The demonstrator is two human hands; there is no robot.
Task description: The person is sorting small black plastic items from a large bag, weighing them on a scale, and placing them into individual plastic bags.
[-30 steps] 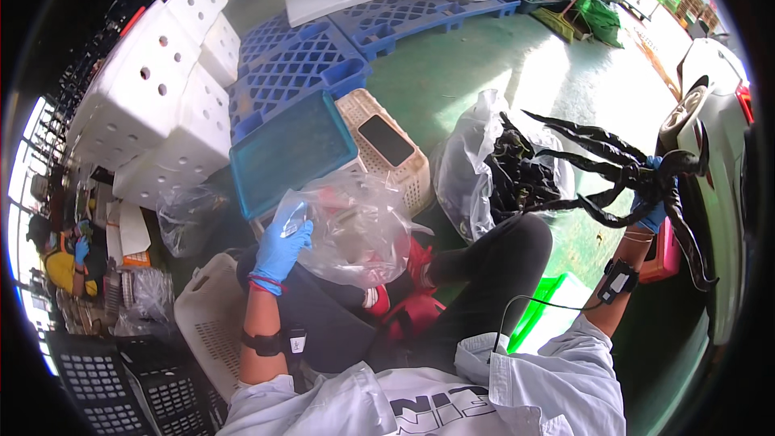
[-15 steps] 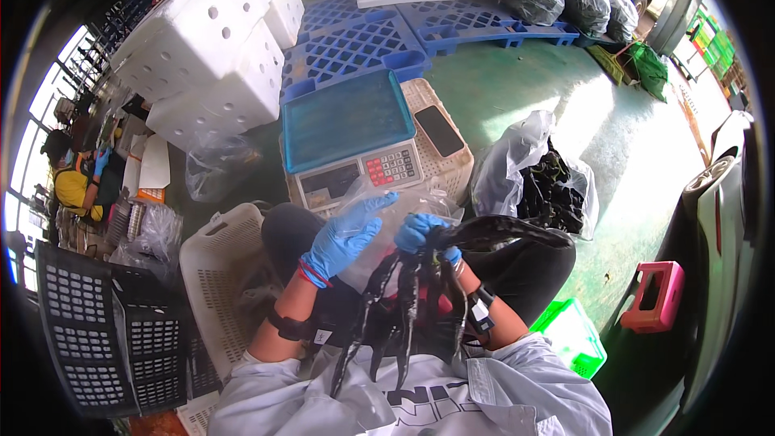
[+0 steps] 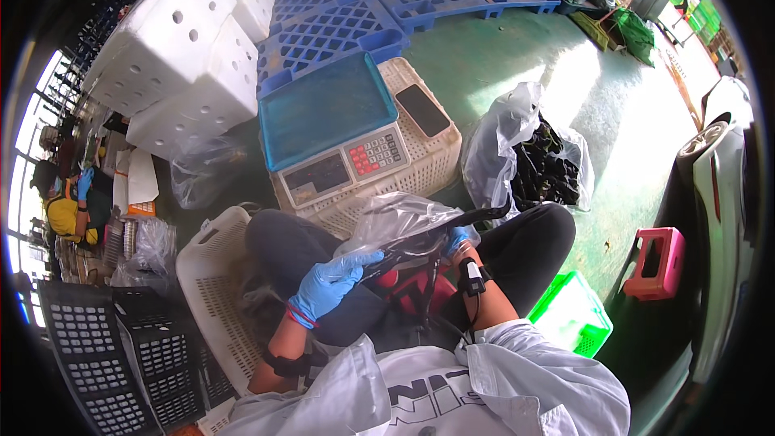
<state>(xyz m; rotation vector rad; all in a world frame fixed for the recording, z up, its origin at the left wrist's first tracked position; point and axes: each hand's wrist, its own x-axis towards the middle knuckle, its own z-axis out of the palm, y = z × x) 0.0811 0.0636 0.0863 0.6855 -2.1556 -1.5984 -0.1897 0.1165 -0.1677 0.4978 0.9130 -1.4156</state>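
In my lap, a clear plastic bag point(image 3: 395, 214) lies across a bundle of long, dark, glossy strips point(image 3: 432, 228), whose exact kind I cannot make out. My left hand point(image 3: 329, 284), in a blue glove, has its fingers together at the bag's near edge, beside the strips. My right hand point(image 3: 460, 239), also gloved in blue, is closed around the bundle at the bag's right side, its fingers partly hidden. One strip sticks out to the right above this hand. Whether the bundle is inside or under the bag is unclear.
Ahead stands a scale point(image 3: 329, 113) with a blue pan on an upturned crate point(image 3: 432, 157), beside a phone point(image 3: 422, 111). An open bag of dark strips point(image 3: 549, 165) sits to the right. White foam boxes point(image 3: 178, 56), a white basket point(image 3: 214, 274) and a pink stool point(image 3: 655, 265) surround me.
The strips that hung down toward my chest now lie sideways at the bag. My left hand has come down and nearer to me, closing at the bag's edge; my right hand has shifted right.
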